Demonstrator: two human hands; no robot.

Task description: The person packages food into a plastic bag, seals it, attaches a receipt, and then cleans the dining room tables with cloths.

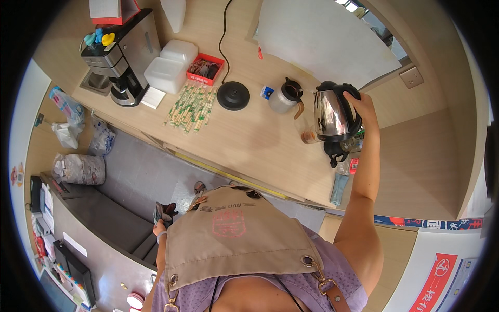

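Observation:
My right hand (364, 107) grips the black handle of a shiny steel electric kettle (331, 115), held over the right part of the counter. The kettle's spout points left at a glass coffee pot (281, 100) with a black rim and a wooden handle; a thin stream seems to run between them. Something dark shows inside the pot's mouth. Left of the pot is the round black kettle base (233, 96), its cord running up the wall. Low at my left side, my left hand (160, 227) holds a crumpled grey and dark cloth (164, 213).
Wrapped chopsticks (191, 107), a red box of sachets (205, 69), white plastic containers (165, 74) and a coffee machine (128, 58) stand left on the counter (249, 136). A small glass (310, 136) and a black-handled item (334, 152) sit close under the kettle. Bags (84, 168) lie on the floor.

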